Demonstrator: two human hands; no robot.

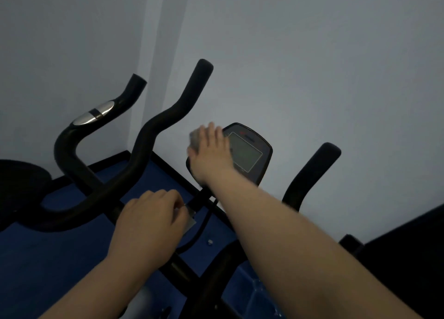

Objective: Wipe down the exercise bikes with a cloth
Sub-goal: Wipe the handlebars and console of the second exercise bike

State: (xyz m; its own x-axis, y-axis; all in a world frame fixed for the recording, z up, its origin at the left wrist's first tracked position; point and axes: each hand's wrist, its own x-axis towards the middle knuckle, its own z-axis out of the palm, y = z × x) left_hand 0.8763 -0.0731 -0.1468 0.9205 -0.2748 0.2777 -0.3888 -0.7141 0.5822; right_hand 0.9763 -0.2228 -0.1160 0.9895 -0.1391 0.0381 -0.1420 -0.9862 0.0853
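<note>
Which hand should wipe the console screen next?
Right. The right hand already presses the pale grey cloth against the dark console, beside its screen. The left hand is lower, on the black handlebar stem.

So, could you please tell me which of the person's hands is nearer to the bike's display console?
The right hand. It presses a grey cloth on the left part of the display console. The left hand is lower, at the handlebar stem, apart from the console.

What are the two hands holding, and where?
The right hand presses a grey cloth flat against the bike's console, left of its screen. The left hand pinches something small and pale; what it is cannot be told.
</note>
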